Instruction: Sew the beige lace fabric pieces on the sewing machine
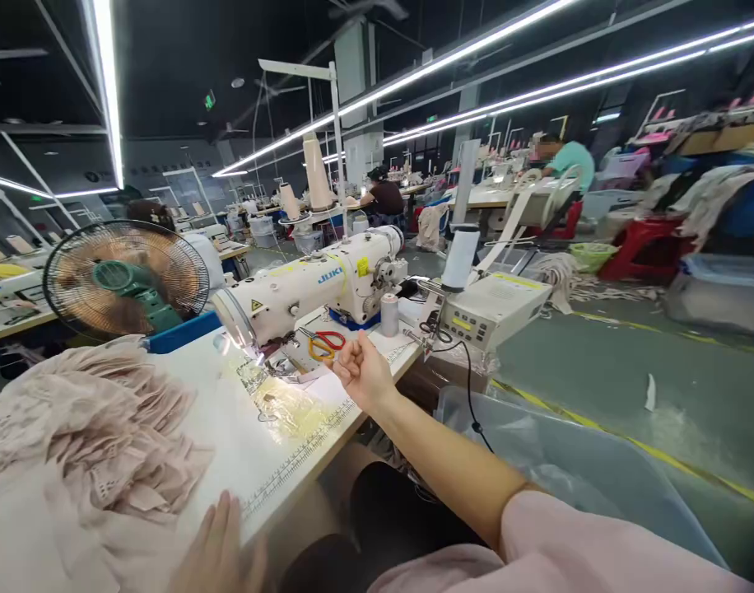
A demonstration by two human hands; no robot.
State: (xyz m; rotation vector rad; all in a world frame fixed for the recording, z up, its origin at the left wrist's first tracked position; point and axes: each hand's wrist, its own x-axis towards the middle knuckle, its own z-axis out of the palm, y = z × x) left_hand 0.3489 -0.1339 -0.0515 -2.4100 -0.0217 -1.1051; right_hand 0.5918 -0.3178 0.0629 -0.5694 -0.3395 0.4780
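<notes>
Head | 2 hands: right hand fingers curled (nr 1 scissors) | left hand flat on table

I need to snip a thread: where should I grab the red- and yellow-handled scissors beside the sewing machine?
Probably by the loops. The red- and yellow-handled scissors lie flat on the white table with handles towards the right hand, blades pointing away to the machine's needle. Come from the right, fingers into the loops from above.

Head-worn view, looking forward and down, close over sewing table, workshop beyond
</notes>
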